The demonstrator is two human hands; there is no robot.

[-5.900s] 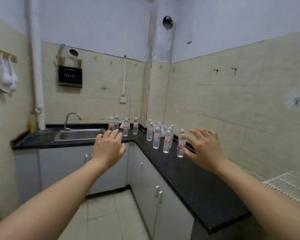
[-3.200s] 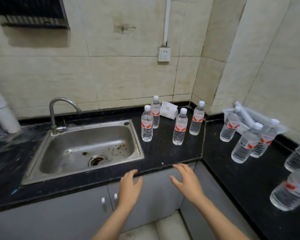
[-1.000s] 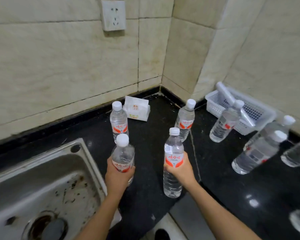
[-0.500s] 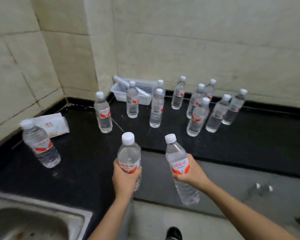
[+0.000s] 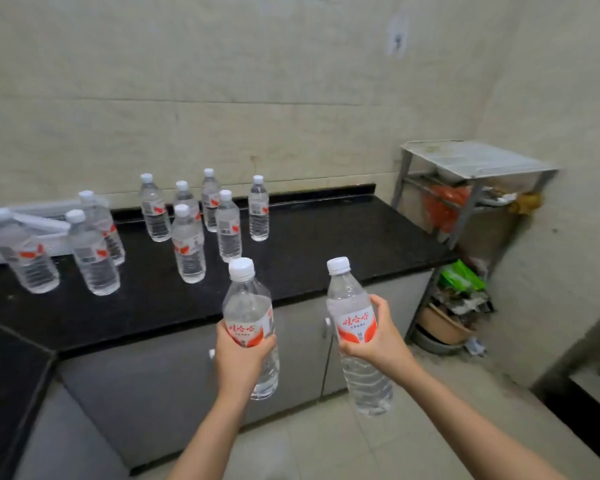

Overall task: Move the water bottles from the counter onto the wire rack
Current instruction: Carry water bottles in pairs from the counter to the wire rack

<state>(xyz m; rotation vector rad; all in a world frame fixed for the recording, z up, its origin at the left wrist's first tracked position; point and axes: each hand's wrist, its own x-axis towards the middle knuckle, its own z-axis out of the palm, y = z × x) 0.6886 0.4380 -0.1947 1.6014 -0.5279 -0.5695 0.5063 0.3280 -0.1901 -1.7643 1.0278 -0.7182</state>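
Observation:
My left hand [image 5: 240,358] grips a clear water bottle [image 5: 247,306] with a white cap and red label, held upright in front of the cabinet. My right hand [image 5: 378,337] grips a second bottle [image 5: 352,306], tilted slightly. Both bottles are off the counter, above the floor. Several more bottles [image 5: 187,244] stand on the black counter [image 5: 319,237] to the left and behind. The wire rack [image 5: 475,161] stands at the counter's right end, against the wall, its white top shelf bare.
A white plastic basket [image 5: 45,216] sits at the counter's far left. The rack's lower shelves hold bags, bowls and clutter [image 5: 454,296]. Grey cabinet doors [image 5: 174,375] run under the counter. Tiled floor [image 5: 361,441] lies between me and the rack. Another dark surface [image 5: 596,386] edges in at the right.
The view has swung right, away from the sink corner. Both hands lifted their bottles off the counter and carried them rightward; the wire rack has come into view.

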